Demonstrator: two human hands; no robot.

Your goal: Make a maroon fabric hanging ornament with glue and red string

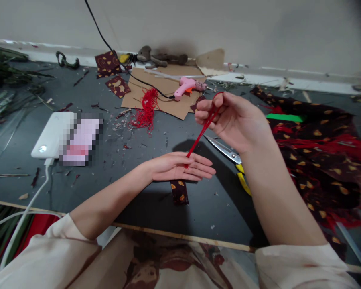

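Cloth in a small patterned strip (179, 192) lies near the front edge of the tabletop (144, 216), just below the left hand (180, 165). That hand lies palm up, fingers stretched out, its thumb pressing the lower end of a red cord (201, 134) against them, probably to anchor it. Higher and to the right, the right hand (236, 116) pinches the cord's looped upper end between thumb and fingers, drawing the doubled strands straight between the hands, apparently to keep them from twisting. Scissors (224, 150) lie partly behind the right forearm, presumably for easy reach. Beyond, a red thread tangle (149, 104) overlaps cardboard (171, 108) bearing a pink glue gun (185, 86); the board likely shields the surface from drips.
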